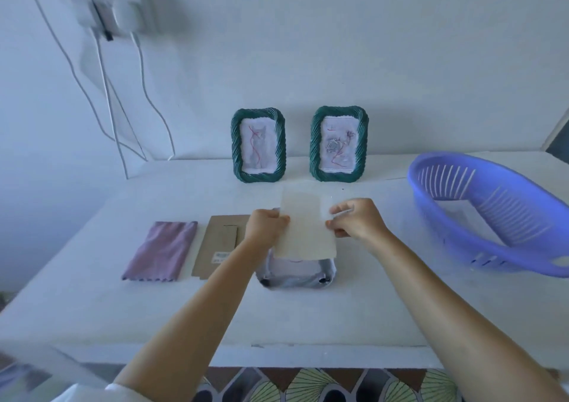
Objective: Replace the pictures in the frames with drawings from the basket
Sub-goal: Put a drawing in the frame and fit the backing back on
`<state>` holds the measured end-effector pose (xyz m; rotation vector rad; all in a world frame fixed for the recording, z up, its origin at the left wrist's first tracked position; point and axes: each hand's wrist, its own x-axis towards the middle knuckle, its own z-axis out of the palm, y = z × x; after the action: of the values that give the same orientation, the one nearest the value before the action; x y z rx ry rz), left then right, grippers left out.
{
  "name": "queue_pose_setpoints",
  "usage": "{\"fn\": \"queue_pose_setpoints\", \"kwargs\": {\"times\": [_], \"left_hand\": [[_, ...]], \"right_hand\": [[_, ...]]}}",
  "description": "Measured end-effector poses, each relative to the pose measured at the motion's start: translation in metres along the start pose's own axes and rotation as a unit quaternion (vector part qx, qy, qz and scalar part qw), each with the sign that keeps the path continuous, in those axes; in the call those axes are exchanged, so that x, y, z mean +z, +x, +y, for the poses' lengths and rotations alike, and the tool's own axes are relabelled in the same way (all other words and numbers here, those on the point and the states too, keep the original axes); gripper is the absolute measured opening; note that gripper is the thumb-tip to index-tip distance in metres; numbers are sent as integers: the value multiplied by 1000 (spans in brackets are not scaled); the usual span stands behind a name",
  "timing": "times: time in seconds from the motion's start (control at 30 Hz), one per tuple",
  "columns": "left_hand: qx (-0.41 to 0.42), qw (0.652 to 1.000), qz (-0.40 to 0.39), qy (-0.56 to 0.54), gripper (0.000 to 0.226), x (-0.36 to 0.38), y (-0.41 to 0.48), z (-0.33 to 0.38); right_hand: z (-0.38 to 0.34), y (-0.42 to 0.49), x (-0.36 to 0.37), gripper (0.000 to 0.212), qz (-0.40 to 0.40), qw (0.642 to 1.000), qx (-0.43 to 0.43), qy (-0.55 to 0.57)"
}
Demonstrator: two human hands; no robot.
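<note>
I am pinching the sheet (303,226) by its side edges, left hand (268,226) and right hand (354,220), probably to square it over the near frame (295,277) lying flat.

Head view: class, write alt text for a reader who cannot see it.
The left hand and right hand hold a cream sheet over a frame lying flat on a white table. Two green frames stand behind by the wall; a cloth and cardboard lie left, a blue basket right.
</note>
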<state>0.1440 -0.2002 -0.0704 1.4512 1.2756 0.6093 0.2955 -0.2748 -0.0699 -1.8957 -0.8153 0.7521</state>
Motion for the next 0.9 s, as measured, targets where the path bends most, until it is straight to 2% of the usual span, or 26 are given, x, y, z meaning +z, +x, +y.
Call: {"fn": "queue_pose_setpoints", "kwargs": {"times": [0.07,0.2,0.3,0.4,0.53,0.9], "left_hand": [[31,997,4,76,30,-10,4,-12],[55,987,3,148,39,-20,11,-28],[64,980,-8,188,32,-22,16,-34],[66,980,-13,188,18,-24,19,-38],[71,980,-13,186,33,-23,22,-37],[86,968,-15,233,38,-20,23,-40]], "right_hand": [[8,0,13,23,-6,1000,8,-15],[17,-4,28,27,4,998,-1,-59],[19,-5,33,27,19,993,-15,-111],[20,-5,37,28,22,990,-29,-139],[22,-3,41,25,39,987,-40,-151],[23,3,47,18,53,982,-32,-181]]}}
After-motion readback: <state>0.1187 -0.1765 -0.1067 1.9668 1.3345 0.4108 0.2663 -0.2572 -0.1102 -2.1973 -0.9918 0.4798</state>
